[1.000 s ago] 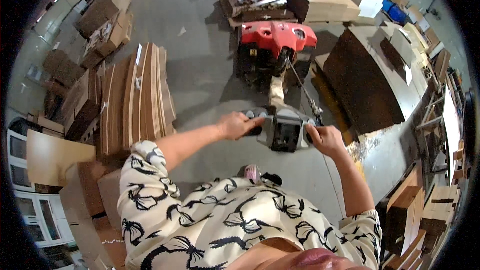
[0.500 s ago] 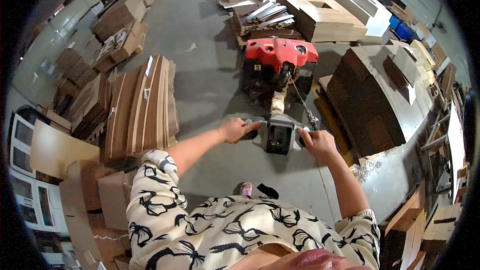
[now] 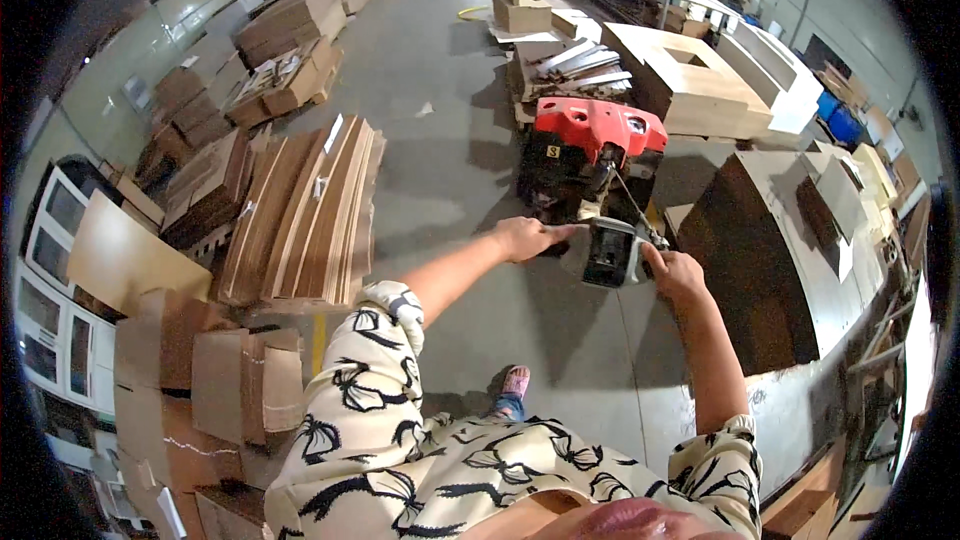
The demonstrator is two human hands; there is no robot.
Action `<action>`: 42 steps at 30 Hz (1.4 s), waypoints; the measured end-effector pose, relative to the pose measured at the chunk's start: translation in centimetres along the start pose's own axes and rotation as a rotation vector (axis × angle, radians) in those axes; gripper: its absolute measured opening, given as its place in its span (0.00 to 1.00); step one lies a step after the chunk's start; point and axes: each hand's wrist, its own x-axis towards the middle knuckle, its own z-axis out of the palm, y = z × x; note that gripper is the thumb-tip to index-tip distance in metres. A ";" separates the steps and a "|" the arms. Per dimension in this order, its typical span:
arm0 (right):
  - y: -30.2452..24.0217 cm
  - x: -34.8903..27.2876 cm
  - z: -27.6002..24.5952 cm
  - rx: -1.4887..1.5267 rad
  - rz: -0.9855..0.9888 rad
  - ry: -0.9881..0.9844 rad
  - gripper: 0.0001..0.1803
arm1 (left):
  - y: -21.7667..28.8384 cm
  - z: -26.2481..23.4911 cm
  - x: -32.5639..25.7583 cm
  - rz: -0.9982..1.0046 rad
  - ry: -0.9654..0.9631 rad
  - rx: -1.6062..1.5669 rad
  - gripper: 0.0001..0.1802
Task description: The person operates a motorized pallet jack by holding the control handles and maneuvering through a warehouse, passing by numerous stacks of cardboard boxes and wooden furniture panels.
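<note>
In front of me stands a red and black powered pallet truck (image 3: 600, 122) with a tiller arm rising toward me. Both my hands are on the grey and black control head (image 3: 608, 252) at the top of that arm. My left hand (image 3: 527, 239) is closed round its left grip, the index finger stretched along it. My right hand (image 3: 680, 274) wraps the right grip with the thumb on top. A cable (image 3: 637, 202) runs from the red cover down beside the arm. The truck's forks are hidden.
At the left are a stack of brown boards (image 3: 300, 210), flattened cartons (image 3: 222, 380) and white-framed glazed panels (image 3: 65, 330). A large dark-sided panel stack (image 3: 745, 250) stands close on the right. Beyond the truck lie a pale wooden box (image 3: 690, 80) and loose white strips (image 3: 585, 68).
The control head and truck have shifted right in view, and the tiller arm looks shorter. My foot has moved. Both hands keep their hold on the grips.
</note>
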 end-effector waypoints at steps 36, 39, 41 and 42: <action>-1.0 7.4 -0.4 0.006 -0.002 -0.016 0.43 | -3.6 -2.7 5.2 -0.149 -0.097 -0.084 0.36; -2.1 8.4 -1.3 0.029 -0.052 -0.063 0.45 | -4.4 -2.9 4.6 -0.111 0.215 -0.137 0.45; 2.2 11.4 0.1 -0.310 -0.406 0.018 0.27 | -3.4 -3.7 5.6 -0.073 0.203 -0.142 0.44; 3.2 12.3 0.7 -0.326 -0.410 -0.007 0.28 | -3.2 -2.8 6.1 -0.061 0.209 -0.156 0.44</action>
